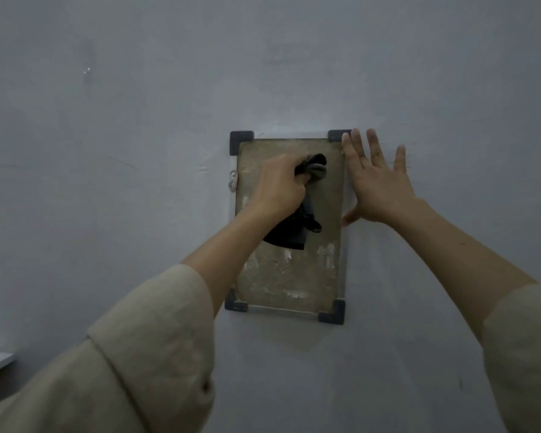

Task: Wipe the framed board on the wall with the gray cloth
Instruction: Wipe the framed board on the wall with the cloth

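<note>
Mid-wipe: left hand (277, 185) grips the bunched dark gray cloth (297, 214) against the grimy rectangular framed board (289, 276), whose right edge the flat, spread-fingered right hand (377, 179) steadies. Next probably needs firm strokes downward below both hands.

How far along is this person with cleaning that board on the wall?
Little looks done yet: the framed board is grimy, with pale smears across its lower half. In hand: the left hand grips the gray cloth against the upper part, while the right hand lies open along the board's right edge. The lower half is left to wipe.
</note>
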The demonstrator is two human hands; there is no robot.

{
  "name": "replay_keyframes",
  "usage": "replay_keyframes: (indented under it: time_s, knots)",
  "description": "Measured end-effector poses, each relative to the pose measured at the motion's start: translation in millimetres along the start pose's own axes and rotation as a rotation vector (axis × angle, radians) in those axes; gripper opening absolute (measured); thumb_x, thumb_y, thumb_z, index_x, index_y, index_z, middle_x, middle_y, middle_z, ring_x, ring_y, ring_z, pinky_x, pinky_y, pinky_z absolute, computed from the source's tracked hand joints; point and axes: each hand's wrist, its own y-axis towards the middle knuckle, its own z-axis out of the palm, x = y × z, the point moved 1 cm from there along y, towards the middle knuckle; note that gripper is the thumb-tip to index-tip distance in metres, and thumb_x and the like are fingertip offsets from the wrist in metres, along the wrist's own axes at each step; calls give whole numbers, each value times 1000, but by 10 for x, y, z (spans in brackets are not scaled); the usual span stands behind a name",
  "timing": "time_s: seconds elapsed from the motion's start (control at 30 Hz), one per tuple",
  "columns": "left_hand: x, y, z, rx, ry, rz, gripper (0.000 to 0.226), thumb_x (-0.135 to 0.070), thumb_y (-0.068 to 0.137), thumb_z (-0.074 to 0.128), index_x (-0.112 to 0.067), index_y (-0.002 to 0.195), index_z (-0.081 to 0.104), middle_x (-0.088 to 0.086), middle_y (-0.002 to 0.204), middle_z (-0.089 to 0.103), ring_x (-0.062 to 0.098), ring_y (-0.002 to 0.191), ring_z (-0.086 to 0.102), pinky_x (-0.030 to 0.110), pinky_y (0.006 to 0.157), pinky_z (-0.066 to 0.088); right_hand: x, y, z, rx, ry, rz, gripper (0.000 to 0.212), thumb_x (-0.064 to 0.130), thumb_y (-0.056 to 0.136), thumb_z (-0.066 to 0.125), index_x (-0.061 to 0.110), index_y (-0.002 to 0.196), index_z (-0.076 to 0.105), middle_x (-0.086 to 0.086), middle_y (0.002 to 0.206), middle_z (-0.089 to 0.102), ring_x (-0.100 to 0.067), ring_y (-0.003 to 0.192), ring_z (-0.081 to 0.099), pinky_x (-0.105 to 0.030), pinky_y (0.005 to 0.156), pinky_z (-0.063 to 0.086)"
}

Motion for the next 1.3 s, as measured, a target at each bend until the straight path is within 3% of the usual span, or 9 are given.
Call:
replay_keyframes:
  time_s: [0.13,0.23,0.3,0.37,0.5,0.7,0.93,1.13,1.3]
  knots:
    - [30,-271,-30,-114,-27,13,38,-2,89,53,-8,127,55,10,128,58,22,118,51,11,91,30,-10,-95,1,-19,71,-14,124,49,69,75,14,148,-13,-5,155,-19,-23,140,-24,-57,111,-4]
    - [82,-422,-24,-201,-11,-35,41,-5,90,54,-9,131,51,12,129,55,24,118,49,12,93,30,169,-298,-16,-257,387,-2,77,38,85,64,15,147,25,-9,155,18,-24,144,5,-49,114,17]
    - [59,-530,5,-241,-25,-50,42,-7,90,55,-10,131,51,13,125,56,23,114,51,7,89,27,345,-497,-14,-365,821,58,50,43,88,58,11,128,57,-10,130,57,-19,124,49,-30,101,41]
    - [8,-638,54,-259,-48,-42,41,-9,90,54,-10,130,51,13,121,58,21,108,53,6,86,29,568,-698,-39,-221,1243,140,43,50,87,57,12,102,69,-2,95,72,-6,84,66,-13,73,51]
    - [-74,-824,156,-252,-80,-46,40,-9,89,56,-8,129,52,12,121,58,19,109,54,0,85,31,801,-798,63,-55,1603,342,40,49,82,63,13,98,66,-2,91,71,-15,87,67,-38,82,56]
    - [50,-960,86,183,-560,-203,98,-9,75,74,-30,146,11,0,145,39,14,123,50,29,96,48,624,-792,205,-140,1619,532,13,24,86,64,20,74,66,-7,88,71,-21,87,67,-47,84,54]
    - [164,-866,63,141,-660,-477,24,-26,85,65,-13,105,63,5,96,71,17,91,69,29,76,59,567,-784,222,-202,1497,328,25,17,86,66,20,110,59,-7,97,70,-16,88,68,-38,81,57]
    - [210,-829,-12,72,-775,-602,26,-20,71,79,-5,90,68,8,82,73,16,71,72,23,56,57,542,-831,291,-294,1501,330,48,19,86,66,23,121,33,-2,79,62,-17,77,66,-34,73,57]
    - [164,-701,-29,-37,-747,-658,24,-20,71,79,-3,85,69,13,82,72,21,73,72,28,59,58,760,-953,292,-407,1330,101,52,33,82,67,33,124,36,-6,123,35,-17,111,50,-19,86,52]
